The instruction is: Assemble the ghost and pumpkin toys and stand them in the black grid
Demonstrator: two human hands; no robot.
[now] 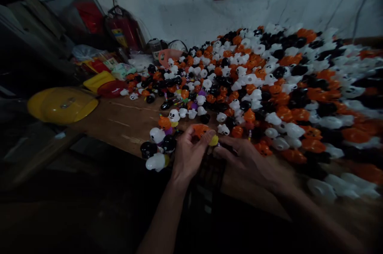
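Note:
My left hand is closed around an orange figure over the table's front edge, thumb on top. A small yellow piece shows at its right end, between the two hands. My right hand reaches this end from the right, its fingers pinched close to the yellow piece; what they grip is too small and dark to make out. Left of my left hand, at the edge, lies a cluster of white, black and orange figures, among them a white one with a yellow end.
A large heap of white, orange and black figures covers the table's middle and right. On the wooden table, a yellow cap lies at the left edge. Behind stand a fire extinguisher and a pink basket near the wall.

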